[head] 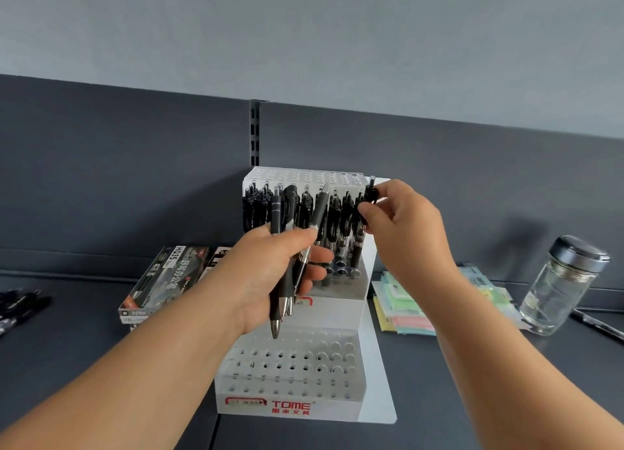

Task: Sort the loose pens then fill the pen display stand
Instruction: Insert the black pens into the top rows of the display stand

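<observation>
left fingers [317, 257] grip pen bundle [276, 213], count unclear | right fingers [366, 209] pinch 1 pen [370, 188], tip hidden

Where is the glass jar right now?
In the head view, the glass jar stands at far right on the shelf, just right of the pastel paper stack.

A pale grey wall [304, 27] fills the upper part, softly and evenly lit; below it stands a dark grey back panel [118, 165], split by a slotted metal upright [255, 132]; a matt dark grey shelf [84, 348] runs along its foot.
</observation>
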{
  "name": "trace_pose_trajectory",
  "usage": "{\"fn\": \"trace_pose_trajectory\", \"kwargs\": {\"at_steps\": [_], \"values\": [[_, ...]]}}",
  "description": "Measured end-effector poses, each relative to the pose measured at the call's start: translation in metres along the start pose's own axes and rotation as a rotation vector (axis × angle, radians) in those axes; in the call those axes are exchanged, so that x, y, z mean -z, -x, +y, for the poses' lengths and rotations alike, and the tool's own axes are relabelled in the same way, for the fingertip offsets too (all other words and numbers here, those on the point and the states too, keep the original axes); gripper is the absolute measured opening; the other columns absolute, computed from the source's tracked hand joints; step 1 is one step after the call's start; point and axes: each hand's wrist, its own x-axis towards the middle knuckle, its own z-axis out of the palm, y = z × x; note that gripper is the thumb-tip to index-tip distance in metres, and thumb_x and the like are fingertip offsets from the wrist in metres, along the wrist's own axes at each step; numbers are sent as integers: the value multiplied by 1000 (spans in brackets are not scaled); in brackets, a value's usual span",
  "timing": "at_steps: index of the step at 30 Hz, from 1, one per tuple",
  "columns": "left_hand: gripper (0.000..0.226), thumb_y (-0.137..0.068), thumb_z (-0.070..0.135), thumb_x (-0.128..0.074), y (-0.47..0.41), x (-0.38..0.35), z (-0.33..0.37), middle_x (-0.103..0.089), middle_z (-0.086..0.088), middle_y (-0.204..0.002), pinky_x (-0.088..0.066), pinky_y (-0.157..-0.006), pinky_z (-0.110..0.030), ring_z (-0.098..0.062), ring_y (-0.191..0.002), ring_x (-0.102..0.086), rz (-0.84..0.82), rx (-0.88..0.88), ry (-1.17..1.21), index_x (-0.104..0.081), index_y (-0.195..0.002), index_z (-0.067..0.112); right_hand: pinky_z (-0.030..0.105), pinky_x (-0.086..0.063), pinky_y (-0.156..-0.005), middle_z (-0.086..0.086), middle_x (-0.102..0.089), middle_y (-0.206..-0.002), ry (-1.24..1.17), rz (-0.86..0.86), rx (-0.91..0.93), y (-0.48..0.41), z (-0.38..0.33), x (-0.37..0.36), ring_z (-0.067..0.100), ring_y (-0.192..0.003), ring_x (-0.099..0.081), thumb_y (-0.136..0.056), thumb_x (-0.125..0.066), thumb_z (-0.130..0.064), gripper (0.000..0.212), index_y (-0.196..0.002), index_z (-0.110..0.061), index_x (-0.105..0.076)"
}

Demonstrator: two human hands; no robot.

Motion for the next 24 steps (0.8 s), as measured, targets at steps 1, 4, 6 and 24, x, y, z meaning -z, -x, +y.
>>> {"fn": "trace_pose_trajectory", "kwargs": {"at_steps": [1,4,6,24], "values": [[17,-90,19,-63,0,1,0,-74,-9,-79,-48,-51,-27,-14,-55,-62,-5,0,-3,-57,-103,9,32,-47,-65,-5,-64,-76,2,16,15,0,-3,0,16,-65,-56,-94,-55,-27,12,-102,-20,-60],[21,-89,17,-64,-2,3,0,-72,-7,-79,-48,-49,-25,-13,-57,-61,-11,-4,6,-59,-106,7,30,-46,-62,-7,-64,-75,-37,65,58,-2,-13,2,15,-62,-56,-93,-56,-27,8,-98,-22,-60],[23,-88,14,-65,-2,4,0,-68,-8,-83,-48,-50,-25,-13,-59,-61,-12,-2,25,-60,-109,5,30,-45,-59,-7,-63,-73,-20,51,66,-3,-15,-2,13,-58,-52,-94,-56,-27,9,-98,-20,-60],[16,-83,5,-68,-7,14,3,-65,-8,-78,-52,-53,-26,-15,-63,-63,-156,-15,57,-55,-91,9,17,-43,-51,-9,-60,-69,-77,118,-92,18,-17,-13,4,-53,-51,-91,-61,-26,10,-81,-23,-58]]}}
